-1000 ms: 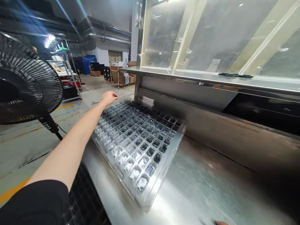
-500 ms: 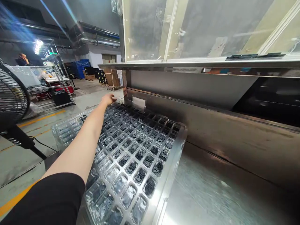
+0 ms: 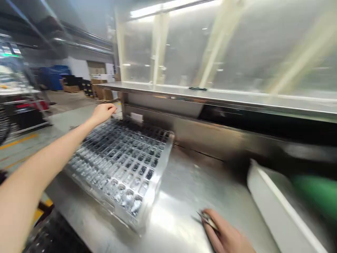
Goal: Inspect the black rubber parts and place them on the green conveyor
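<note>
My left hand reaches out over the far left corner of a clear plastic tray. Its fingers are pinched together, and I cannot make out what is between them. The tray has many small pockets, several of which hold black round parts. Low in the view, over the metal bench, my right hand is closed around a small pointed metal tool. Blur hides the tool's exact kind; its thin tip points toward the tray.
A white bin with something green in it stands at the right of the metal bench. A metal shelf runs along the back, with a small dark item on it. Blue stacks stand far off.
The view has swung right and the tray appears farther left. My right hand with the pointed tool and the white bin have come into view. My left hand remains near the tray's far corner.
</note>
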`<state>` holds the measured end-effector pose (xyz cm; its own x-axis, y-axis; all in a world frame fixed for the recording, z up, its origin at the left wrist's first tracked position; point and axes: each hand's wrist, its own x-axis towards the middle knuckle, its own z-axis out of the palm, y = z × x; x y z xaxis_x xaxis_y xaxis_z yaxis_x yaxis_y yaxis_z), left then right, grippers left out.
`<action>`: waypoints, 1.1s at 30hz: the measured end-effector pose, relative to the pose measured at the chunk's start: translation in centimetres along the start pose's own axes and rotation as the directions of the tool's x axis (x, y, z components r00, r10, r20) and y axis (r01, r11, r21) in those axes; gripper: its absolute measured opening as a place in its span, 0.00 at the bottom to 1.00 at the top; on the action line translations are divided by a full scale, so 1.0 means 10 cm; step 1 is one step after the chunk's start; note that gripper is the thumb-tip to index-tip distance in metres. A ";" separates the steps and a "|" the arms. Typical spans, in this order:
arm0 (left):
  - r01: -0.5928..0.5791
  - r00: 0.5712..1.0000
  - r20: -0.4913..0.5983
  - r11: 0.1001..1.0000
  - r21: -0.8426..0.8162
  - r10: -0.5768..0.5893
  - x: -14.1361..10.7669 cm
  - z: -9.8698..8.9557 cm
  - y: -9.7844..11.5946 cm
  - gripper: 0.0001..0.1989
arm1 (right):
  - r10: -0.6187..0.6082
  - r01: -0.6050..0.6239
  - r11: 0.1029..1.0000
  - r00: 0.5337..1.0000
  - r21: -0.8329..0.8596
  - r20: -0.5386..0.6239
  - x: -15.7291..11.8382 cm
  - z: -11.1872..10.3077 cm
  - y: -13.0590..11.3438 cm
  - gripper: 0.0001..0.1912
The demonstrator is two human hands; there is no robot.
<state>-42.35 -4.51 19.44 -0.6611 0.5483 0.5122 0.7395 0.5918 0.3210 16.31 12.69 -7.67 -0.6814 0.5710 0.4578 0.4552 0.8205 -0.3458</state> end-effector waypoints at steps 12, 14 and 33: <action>-0.894 0.327 -0.193 0.237 -0.380 0.925 -2.29 -0.09 2.70 0.32 | 0.154 -0.148 0.988 0.973 -0.053 0.169 0.15 -0.33 -0.39 0.11; -0.881 0.281 -0.154 0.191 -0.433 0.947 -2.48 -0.02 3.22 0.26 | 0.130 -0.126 0.991 0.976 -0.031 0.177 0.13 -0.34 -0.39 0.12; -0.648 0.635 0.340 0.718 -0.255 0.694 -2.12 1.66 6.28 0.27 | 0.063 -0.060 0.998 0.976 -0.022 0.206 0.20 -0.20 -0.34 0.18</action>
<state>15.96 30.81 15.51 0.0500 0.9596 0.2768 0.9914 -0.0811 0.1022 14.59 11.08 -3.97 -0.7549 0.6038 0.2561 0.5077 0.7851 -0.3548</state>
